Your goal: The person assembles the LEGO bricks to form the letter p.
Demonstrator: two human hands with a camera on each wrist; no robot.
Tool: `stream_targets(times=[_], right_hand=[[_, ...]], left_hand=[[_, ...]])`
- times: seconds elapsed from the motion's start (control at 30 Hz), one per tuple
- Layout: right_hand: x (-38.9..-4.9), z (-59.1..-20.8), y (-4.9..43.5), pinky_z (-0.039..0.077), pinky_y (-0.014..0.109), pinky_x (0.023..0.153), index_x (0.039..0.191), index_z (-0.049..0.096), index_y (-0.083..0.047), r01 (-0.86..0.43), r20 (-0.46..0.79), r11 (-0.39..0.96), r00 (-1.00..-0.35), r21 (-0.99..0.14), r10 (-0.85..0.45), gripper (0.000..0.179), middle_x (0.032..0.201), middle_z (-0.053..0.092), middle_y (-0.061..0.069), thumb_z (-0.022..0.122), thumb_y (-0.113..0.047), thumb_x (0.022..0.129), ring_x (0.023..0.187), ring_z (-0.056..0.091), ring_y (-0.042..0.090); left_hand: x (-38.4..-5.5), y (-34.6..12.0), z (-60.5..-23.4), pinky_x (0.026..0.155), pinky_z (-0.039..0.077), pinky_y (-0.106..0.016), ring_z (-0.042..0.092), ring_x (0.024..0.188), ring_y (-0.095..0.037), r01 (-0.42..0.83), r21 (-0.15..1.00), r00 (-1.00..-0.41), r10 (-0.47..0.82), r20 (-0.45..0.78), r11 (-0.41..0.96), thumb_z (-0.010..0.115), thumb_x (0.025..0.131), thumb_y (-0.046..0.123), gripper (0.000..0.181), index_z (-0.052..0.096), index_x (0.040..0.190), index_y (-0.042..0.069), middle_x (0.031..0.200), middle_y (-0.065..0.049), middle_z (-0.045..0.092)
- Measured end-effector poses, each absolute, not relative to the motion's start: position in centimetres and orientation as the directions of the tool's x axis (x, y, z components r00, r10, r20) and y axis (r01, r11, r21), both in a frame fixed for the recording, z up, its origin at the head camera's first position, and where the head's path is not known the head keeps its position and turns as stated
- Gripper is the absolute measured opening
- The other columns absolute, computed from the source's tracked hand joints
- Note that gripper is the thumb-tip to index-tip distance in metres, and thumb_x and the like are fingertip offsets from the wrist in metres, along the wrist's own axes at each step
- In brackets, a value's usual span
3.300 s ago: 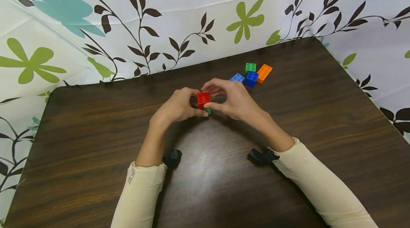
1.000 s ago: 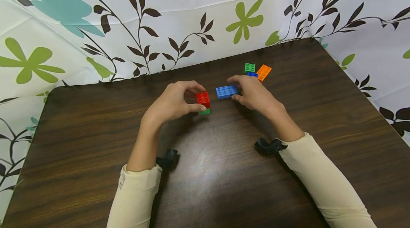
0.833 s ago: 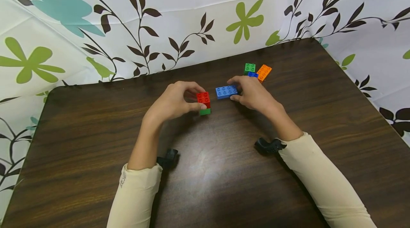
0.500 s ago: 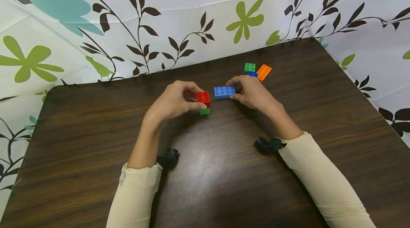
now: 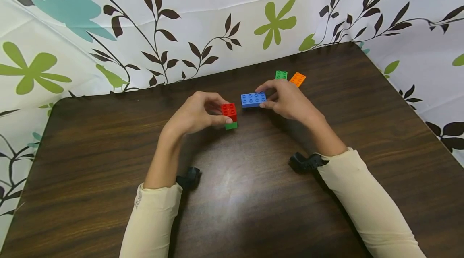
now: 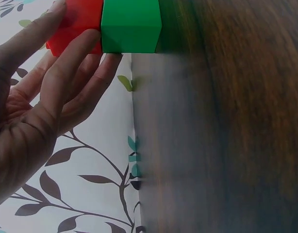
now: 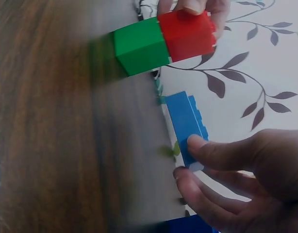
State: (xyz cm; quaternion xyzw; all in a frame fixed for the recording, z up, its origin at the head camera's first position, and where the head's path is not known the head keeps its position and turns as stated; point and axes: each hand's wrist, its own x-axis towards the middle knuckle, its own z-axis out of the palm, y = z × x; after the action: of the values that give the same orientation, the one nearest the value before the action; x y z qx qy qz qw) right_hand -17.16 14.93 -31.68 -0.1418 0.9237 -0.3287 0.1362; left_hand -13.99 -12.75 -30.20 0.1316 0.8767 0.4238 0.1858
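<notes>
My left hand [image 5: 197, 114] grips a red toy brick [image 5: 229, 112] between thumb and fingers. The red brick sits on top of a green brick [image 5: 231, 125], which stands on the table; both show in the left wrist view, the green brick [image 6: 131, 25] against the red brick [image 6: 76, 24]. Just to the right, my right hand [image 5: 290, 101] pinches one end of a long light blue brick [image 5: 253, 100], studs up. In the right wrist view this blue brick [image 7: 184, 127] is held above the table, apart from the stack.
Behind my right hand lie a second green brick [image 5: 281, 75] and an orange brick [image 5: 298, 79]. A dark blue brick [image 7: 190, 225] shows at the bottom of the right wrist view. Patterned cloth [image 5: 210, 20] hangs behind the dark wooden table [image 5: 108, 141].
My right hand has left the red brick, taken the long light blue brick from the group, drawn it left and lifted it. My left hand stays at the red-green stack.
</notes>
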Motion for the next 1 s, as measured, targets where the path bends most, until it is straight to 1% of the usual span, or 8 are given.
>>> stream_targets(times=[0.17, 0.3, 0.4, 0.57, 0.7, 1.0], right_hand=[[-17.0, -31.0, 15.1, 0.062, 0.044, 0.091, 0.137, 0.071, -0.010, -0.156, -0.149, 0.695, -0.922, -0.701, -0.358, 0.041, 0.143, 0.063, 0.017, 0.079, -0.006, 0.097, 0.112, 0.074, 0.037], [-16.9, -30.6, 15.2, 0.058, 0.033, 0.083, 0.136, 0.072, -0.009, -0.161, -0.123, 0.645, -0.920, -0.747, -0.372, 0.040, 0.143, 0.062, 0.016, 0.079, -0.005, 0.097, 0.108, 0.074, 0.037], [-16.9, -30.4, 15.3, 0.055, 0.028, 0.080, 0.135, 0.072, -0.009, -0.150, -0.122, 0.611, -0.916, -0.778, -0.381, 0.040, 0.144, 0.060, 0.015, 0.080, -0.005, 0.096, 0.106, 0.073, 0.035], [-16.8, -30.2, 15.5, 0.056, 0.027, 0.083, 0.134, 0.071, -0.011, -0.111, -0.143, 0.569, -0.913, -0.815, -0.383, 0.041, 0.141, 0.058, 0.014, 0.081, -0.006, 0.095, 0.104, 0.071, 0.034], [-16.8, -30.0, 15.6, 0.058, 0.025, 0.086, 0.135, 0.071, -0.010, -0.095, -0.142, 0.523, -0.908, -0.847, -0.395, 0.040, 0.137, 0.057, 0.015, 0.081, -0.007, 0.096, 0.106, 0.072, 0.037], [-16.5, -29.8, 15.4, 0.059, 0.025, 0.089, 0.136, 0.069, -0.007, -0.049, -0.140, 0.405, -0.894, -0.913, -0.425, 0.041, 0.140, 0.061, 0.014, 0.079, -0.004, 0.096, 0.105, 0.075, 0.041]], left_hand=[[-14.0, -12.9, -30.4, 0.099, 0.057, -0.044, 0.074, 0.109, -0.026, 0.072, 0.803, -0.895, 0.393, -0.209, 0.591, 0.089, 0.090, 0.015, 0.031, 0.077, 0.118, 0.011, 0.113, -0.009, 0.079], [-14.0, -13.0, -30.5, 0.099, 0.057, -0.044, 0.074, 0.107, -0.027, 0.074, 0.814, -0.895, 0.399, -0.201, 0.576, 0.089, 0.090, 0.014, 0.030, 0.077, 0.117, 0.009, 0.113, -0.010, 0.079], [-14.0, -13.1, -30.5, 0.098, 0.057, -0.044, 0.074, 0.106, -0.027, 0.076, 0.819, -0.893, 0.405, -0.198, 0.568, 0.089, 0.090, 0.014, 0.030, 0.077, 0.117, 0.009, 0.113, -0.010, 0.078], [-14.1, -13.1, -30.7, 0.099, 0.058, -0.044, 0.074, 0.106, -0.028, 0.079, 0.825, -0.889, 0.414, -0.196, 0.560, 0.089, 0.090, 0.015, 0.031, 0.077, 0.118, 0.009, 0.113, -0.011, 0.078], [-14.2, -13.1, -30.7, 0.101, 0.057, -0.046, 0.074, 0.108, -0.028, 0.079, 0.827, -0.888, 0.417, -0.196, 0.556, 0.089, 0.090, 0.015, 0.030, 0.076, 0.117, 0.008, 0.114, -0.011, 0.078], [-14.2, -13.1, -30.8, 0.101, 0.058, -0.046, 0.073, 0.109, -0.029, 0.077, 0.824, -0.886, 0.417, -0.201, 0.561, 0.088, 0.091, 0.015, 0.031, 0.076, 0.118, 0.009, 0.115, -0.011, 0.078]])
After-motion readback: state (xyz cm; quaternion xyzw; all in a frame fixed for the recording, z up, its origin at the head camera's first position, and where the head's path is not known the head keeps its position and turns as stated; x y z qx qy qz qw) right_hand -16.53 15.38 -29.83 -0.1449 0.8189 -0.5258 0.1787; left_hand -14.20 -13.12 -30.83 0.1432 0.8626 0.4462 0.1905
